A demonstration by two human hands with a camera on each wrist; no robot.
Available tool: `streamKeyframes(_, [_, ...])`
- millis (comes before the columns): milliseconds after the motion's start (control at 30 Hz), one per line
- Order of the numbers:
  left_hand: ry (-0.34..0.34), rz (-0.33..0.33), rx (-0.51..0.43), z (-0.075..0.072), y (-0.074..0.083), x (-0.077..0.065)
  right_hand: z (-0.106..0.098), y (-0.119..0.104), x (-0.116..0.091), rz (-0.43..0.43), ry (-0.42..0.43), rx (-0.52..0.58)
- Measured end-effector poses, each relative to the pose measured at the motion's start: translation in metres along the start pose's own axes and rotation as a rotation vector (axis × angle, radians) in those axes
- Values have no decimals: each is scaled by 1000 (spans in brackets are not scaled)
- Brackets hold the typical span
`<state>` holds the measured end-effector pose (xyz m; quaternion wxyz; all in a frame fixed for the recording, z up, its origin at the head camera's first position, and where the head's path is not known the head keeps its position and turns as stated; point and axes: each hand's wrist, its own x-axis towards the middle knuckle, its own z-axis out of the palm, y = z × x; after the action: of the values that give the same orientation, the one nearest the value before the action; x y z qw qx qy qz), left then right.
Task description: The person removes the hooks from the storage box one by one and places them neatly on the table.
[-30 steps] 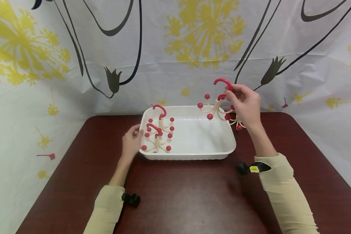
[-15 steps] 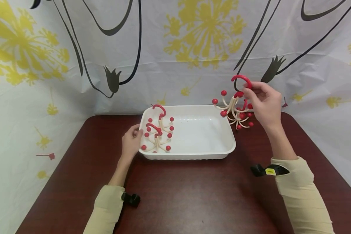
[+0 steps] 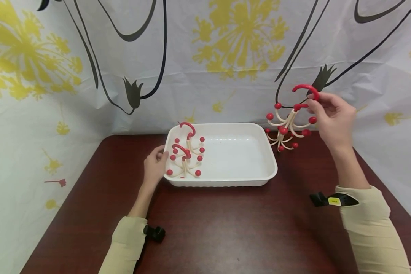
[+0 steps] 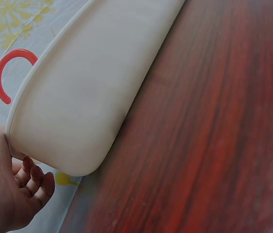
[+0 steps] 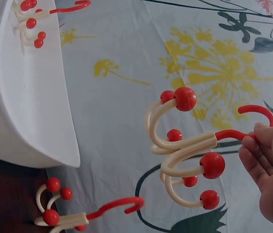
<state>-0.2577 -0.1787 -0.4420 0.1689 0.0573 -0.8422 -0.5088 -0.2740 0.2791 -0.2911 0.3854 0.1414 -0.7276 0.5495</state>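
My right hand (image 3: 336, 121) pinches the red hook of a multi-arm hanger (image 3: 289, 121), whose cream arms end in red balls. It hangs in the air right of the white tray (image 3: 239, 179). In the right wrist view the held hanger (image 5: 189, 145) shows whole, thumb and fingers on its hook. Behind and below it, a similar hanger (image 5: 63, 221) stands on the table, partly hidden in the head view. My left hand (image 3: 155, 164) grips the tray's left rim, fingers curled under it in the left wrist view. Two more such hangers (image 3: 185, 164) stand inside the tray's left end.
The dark reddish-brown table (image 3: 205, 228) runs under the tray and toward me. A white cloth (image 3: 226, 95) printed with yellow flowers and dark stems hangs at the table's back and sides.
My right hand has moved right with the hanger, from over the tray's right end to beyond its right rim. The left hand and the tray stay put.
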Motion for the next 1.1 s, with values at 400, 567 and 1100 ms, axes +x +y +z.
streamKeyframes(400, [-1, -14, -2, -2, 1, -2, -28, 13, 9, 90, 101, 101])
streamKeyframes(567, [-7, -14, -10, -2, 2, -2, -38, 20, 11, 105, 147, -33])
streamKeyframes(1100, [-7, 12, -7, -1, 2, -1, -56, 56, 6, 234, 239, -186])
